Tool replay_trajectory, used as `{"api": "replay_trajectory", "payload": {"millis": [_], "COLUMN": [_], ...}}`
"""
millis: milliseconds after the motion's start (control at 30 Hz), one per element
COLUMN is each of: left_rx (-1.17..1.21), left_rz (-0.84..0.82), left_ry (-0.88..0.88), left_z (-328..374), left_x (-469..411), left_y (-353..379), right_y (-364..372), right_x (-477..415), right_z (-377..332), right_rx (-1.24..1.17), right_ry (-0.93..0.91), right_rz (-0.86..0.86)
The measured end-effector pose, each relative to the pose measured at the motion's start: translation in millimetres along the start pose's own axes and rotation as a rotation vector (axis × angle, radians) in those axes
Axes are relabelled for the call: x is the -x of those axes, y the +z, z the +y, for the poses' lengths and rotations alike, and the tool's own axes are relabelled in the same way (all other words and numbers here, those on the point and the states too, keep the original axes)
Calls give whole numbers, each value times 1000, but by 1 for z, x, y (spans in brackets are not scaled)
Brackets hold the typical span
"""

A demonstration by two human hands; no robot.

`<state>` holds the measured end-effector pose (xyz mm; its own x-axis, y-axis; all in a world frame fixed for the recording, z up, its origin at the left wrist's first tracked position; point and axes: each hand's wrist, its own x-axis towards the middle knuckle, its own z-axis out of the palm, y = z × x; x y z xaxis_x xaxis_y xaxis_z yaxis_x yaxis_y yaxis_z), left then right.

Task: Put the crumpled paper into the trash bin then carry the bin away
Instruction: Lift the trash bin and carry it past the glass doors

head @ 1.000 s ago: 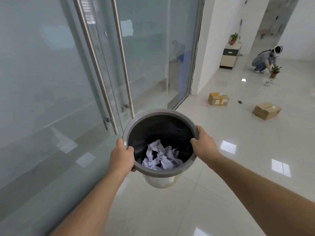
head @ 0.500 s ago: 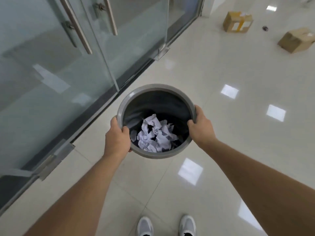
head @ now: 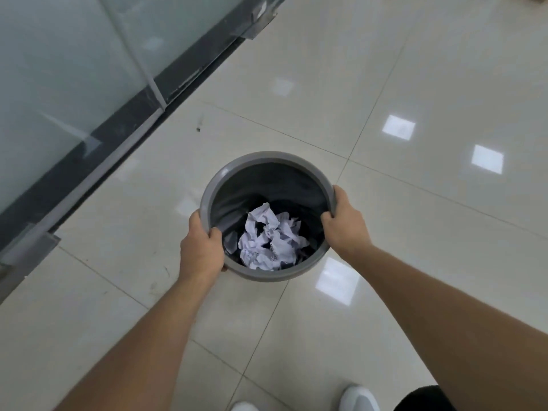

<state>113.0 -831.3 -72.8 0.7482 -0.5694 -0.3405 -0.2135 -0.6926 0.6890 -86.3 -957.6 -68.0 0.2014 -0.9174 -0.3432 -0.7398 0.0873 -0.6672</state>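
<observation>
Bin at frame center, both hands clamped on its rim — left hand, right hand on opp. sides, prob. to keep it level. Crumpled paper sits inside — paper step looks done.

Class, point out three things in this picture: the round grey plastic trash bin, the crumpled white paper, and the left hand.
Round grey plastic trash bin [head: 268, 156]: head view, far rim.
Crumpled white paper [head: 268, 240]: head view, middle of the wad.
Left hand [head: 201, 250]: head view, back of the hand.
</observation>
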Motion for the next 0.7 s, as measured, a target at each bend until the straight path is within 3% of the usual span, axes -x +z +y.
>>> {"api": "replay_trajectory", "payload": {"millis": [300,700], "left_rx": [-3,2], "left_rz": [-36,-36], "left_ry": [13,10], "left_z": [-47,-62], "left_x": [-27,-36], "left_y": [51,63], "right_y": [46,65], "right_x": [-27,-35], "right_z": [54,64], "right_rx": [-2,-31], "right_ry": [1,-3], "right_rz": [6,21]}}
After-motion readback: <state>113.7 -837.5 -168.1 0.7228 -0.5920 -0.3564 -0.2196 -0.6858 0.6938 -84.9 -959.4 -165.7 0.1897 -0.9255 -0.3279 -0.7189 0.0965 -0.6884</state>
